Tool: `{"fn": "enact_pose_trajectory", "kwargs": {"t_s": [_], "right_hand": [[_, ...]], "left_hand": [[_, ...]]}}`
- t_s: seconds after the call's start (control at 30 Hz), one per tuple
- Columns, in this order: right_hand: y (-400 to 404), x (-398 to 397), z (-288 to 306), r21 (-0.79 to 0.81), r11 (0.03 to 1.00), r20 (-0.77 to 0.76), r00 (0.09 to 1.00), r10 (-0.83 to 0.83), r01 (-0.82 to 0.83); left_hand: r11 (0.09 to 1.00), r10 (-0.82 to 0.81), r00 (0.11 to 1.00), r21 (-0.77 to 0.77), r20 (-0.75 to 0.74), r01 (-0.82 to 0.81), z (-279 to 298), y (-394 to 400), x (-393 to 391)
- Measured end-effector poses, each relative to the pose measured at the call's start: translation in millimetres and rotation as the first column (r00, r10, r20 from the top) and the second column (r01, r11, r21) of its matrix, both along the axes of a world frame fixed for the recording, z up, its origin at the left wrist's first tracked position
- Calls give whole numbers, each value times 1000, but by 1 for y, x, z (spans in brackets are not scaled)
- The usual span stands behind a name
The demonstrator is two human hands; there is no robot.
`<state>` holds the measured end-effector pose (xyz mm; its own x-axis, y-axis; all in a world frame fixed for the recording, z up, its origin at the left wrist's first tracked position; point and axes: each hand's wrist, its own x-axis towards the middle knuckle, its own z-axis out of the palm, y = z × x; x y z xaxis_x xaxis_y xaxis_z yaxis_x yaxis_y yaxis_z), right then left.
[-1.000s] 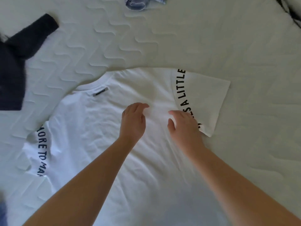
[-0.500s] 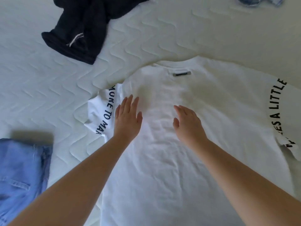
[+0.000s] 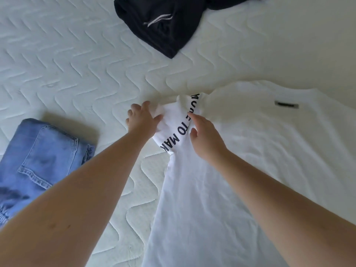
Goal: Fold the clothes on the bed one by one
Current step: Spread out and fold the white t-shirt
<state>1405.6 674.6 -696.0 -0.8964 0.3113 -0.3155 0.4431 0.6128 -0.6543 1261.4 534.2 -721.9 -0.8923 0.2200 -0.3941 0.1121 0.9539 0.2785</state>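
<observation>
Head view: white T-shirt (image 3: 250,160) lies spread on the quilted mattress (image 3: 77,74), filling centre to lower right of the frame. Small dark label (image 3: 286,104) sits near its neckline, upper right. The shirt's sleeve (image 3: 174,130) at frame centre is bunched and crumpled, black print partly readable ("TO MAK"), rest of the lettering lost in the folds.

Left hand (image 3: 141,120) comes in from lower left, at the sleeve's left edge. Thumb lies against the fabric, fingers curled at the cuff. Looks like a grip on the sleeve, but the fingertips are behind the hand, so contact on that side isn't clear. Right hand (image 3: 205,138) comes in from lower right, on the right side of the sleeve where it meets the shirt body. Index finger is stretched out along the printed fabric, other fingers loosely bent, thumb off the cloth; it presses, no pinch visible. Both forearms bare.

Folded blue jeans (image 3: 42,160) sit at the left edge, back pocket up, apart from the shirt. Black garment (image 3: 163,26) with a pale stripe mark lies unfolded at top centre, well apart from both hands, partly cut off by the top edge.
</observation>
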Motion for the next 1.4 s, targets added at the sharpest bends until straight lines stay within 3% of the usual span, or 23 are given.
{"fn": "enact_pose_trajectory", "kwargs": {"t_s": [0.2,0.27,0.4,0.53,0.6,0.67,0.73,0.77,0.83,0.9,1.03,1.07,1.13,1.23,1.3,1.4], "right_hand": [[-21,-28,-1,-78,997,55,998,-26,30],[-25,-32,-1,-94,993,68,995,-71,77],[-36,-40,-2,-103,982,81,985,-149,157],[-40,-48,-4,-108,970,106,973,-207,219],[-39,-50,-4,-133,947,83,955,-283,292],[-37,-52,-4,-170,918,46,933,-357,359],[-36,-52,-4,-225,886,13,911,-413,405],[-35,-50,-4,-249,873,6,901,-433,421],[-36,-46,-2,-265,863,-7,894,-448,430],[-37,-41,-2,-194,897,-24,913,-408,396],[-40,-26,-5,18,976,7,976,-218,218],[-39,-23,-7,42,983,21,984,-178,177],[-40,-18,-11,78,992,45,994,-98,94],[-35,-14,-14,54,997,61,997,-53,50],[-27,-12,-15,29,998,59,996,-60,58],[-12,-9,-14,24,997,54,996,-68,67]], "left_hand": [[995,-88,996,34,-13,89,-6,-25,-10],[992,-37,996,125,85,26,-5,-31,-6],[989,-37,972,149,233,2,-8,-34,4],[956,-18,958,284,286,-66,-4,-28,19],[847,105,912,444,398,-291,1,-29,31],[628,202,830,582,520,-517,13,-34,42],[464,226,846,711,482,-529,25,-42,52],[452,245,888,764,390,-461,32,-48,57],[560,264,954,782,144,-273,42,-60,72],[697,250,968,694,1,-180,41,-70,90],[933,183,981,301,69,-195,25,-77,104],[950,187,982,255,-1,-181,21,-76,99],[936,200,969,320,-147,-144,16,-70,81],[937,-24,977,336,-214,97,7,-40,47],[937,-225,956,226,-187,265,3,-12,22],[891,-440,898,135,17,434,0,22,-6]]}}
